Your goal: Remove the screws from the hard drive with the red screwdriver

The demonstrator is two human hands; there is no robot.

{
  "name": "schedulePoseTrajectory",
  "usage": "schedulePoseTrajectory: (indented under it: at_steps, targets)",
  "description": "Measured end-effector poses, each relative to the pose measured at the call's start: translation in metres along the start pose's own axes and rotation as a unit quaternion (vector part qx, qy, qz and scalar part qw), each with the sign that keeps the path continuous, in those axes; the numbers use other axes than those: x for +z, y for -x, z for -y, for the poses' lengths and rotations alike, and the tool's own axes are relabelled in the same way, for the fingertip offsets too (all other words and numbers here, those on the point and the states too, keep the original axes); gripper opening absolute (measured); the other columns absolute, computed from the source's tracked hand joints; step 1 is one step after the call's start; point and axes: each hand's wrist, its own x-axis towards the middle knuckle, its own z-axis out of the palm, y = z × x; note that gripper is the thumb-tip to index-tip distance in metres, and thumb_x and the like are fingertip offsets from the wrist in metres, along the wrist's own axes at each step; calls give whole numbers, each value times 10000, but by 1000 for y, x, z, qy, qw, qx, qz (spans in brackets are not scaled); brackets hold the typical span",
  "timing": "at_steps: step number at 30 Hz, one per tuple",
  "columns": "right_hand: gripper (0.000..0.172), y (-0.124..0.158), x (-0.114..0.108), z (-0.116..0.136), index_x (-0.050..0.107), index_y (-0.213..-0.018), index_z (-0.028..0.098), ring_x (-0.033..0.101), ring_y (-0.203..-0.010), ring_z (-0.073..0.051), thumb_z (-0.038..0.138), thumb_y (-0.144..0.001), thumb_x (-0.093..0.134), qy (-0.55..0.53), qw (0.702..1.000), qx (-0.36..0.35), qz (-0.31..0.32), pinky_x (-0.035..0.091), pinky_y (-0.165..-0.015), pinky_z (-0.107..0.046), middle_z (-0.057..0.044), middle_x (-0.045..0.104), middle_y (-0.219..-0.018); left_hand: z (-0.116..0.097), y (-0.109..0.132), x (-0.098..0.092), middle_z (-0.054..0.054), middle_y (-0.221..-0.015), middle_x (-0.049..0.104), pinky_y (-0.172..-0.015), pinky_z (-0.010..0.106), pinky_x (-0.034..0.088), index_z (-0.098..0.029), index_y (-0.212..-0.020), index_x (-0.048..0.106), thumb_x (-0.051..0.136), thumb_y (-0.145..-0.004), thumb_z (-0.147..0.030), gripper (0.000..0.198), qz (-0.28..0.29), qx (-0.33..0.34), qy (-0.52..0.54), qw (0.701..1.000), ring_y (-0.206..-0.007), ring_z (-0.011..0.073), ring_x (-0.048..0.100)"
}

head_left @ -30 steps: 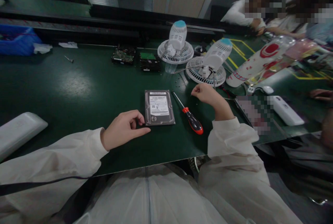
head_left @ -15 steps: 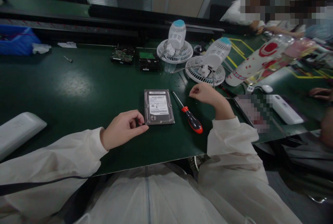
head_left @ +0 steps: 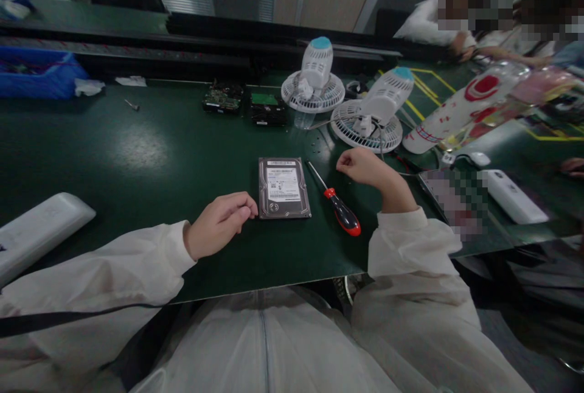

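As hands [head_left: 222,222] curl, hard drive [head_left: 287,207] between, nearer left (label [head_left: 283,184] up)

The hard drive [head_left: 292,206] was cased in metal and faced with a paper label [head_left: 283,184]; the screwdriver [head_left: 330,193] was fitted with a glossy plastic handle [head_left: 347,216]; the tabletop [head_left: 205,159] was smoothly finished.

I see one head-worn cam, pitched down at the bench [head_left: 196,153]. Close range, facing 12 o'clock, wearer's jacket [head_left: 241,344] at 6.

Dim, greyish light, soft glare on the green tabletop [head_left: 150,159], wide-angle stretch toward the edges
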Motion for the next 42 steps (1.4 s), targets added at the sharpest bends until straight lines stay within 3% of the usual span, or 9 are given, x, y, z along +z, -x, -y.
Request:
schedulePoseTrajectory:
  at_steps: [4,6,10,15,20,32,38,42]
  targets:
    - [299,18,-6,24,650,-1066,122,649,-938,-147,396,-947,648,-155,986,-66,-5,575,-850,-340,-55,670,-1049,-1,-2,1,10,-767,600,-456,221,406,-160,-876,611,446,-983,-509,401,-35,-19,41,998,-516,92,522]
    - [336,32,-5,44,657,-909,129,614,-807,-107,450,-850,740,-263,958,-118,7,538,-794,-264,-25,662,-898,-4,-5,1,-1,-784,600,-485,219,432,-169,-861,603,565,-952,-438,287,-72,-21,31,997,-539,86,522]
    - [432,56,16,87,644,-803,149,576,-716,-91,538,-723,813,-428,880,-184,97,494,-683,-223,-12,644,-800,-17,-9,-2,12,-880,622,-584,228,474,-177,-841,623,689,-891,-286,137,-177,83,-54,979,-662,96,547]
    - [368,70,49,117,663,-788,133,573,-668,-73,460,-745,825,-521,801,-185,229,491,-621,-196,-7,633,-756,-37,-7,1,11,-897,655,-590,229,495,-194,-959,700,742,-863,-214,107,-207,202,-103,952,-652,87,569]
    - [288,71,63,118,665,-800,138,574,-672,-56,376,-775,823,-572,755,-161,277,495,-615,-163,11,627,-750,-41,-6,8,23,-890,687,-581,238,523,-217,-983,757,758,-858,-241,127,-227,226,-110,941,-665,100,605]
    - [274,67,81,118,702,-817,145,581,-667,-58,356,-736,858,-613,728,-109,288,494,-607,-161,12,650,-743,-36,-8,6,27,-826,734,-612,226,544,-237,-960,805,751,-866,-188,120,-225,276,-130,925,-705,115,672]
    - [271,68,83,118,723,-790,156,603,-688,-66,364,-701,873,-612,742,-92,256,480,-620,-172,1,691,-750,-31,-8,4,25,-804,748,-614,230,558,-231,-889,804,747,-880,-237,58,-222,268,-162,923,-693,119,685]
    - [264,69,83,117,745,-782,159,616,-691,-70,369,-690,875,-599,764,-96,221,457,-601,-168,-8,717,-760,-34,-8,4,15,-814,745,-620,216,537,-220,-883,802,754,-856,-163,78,-216,284,-154,921,-696,107,679]
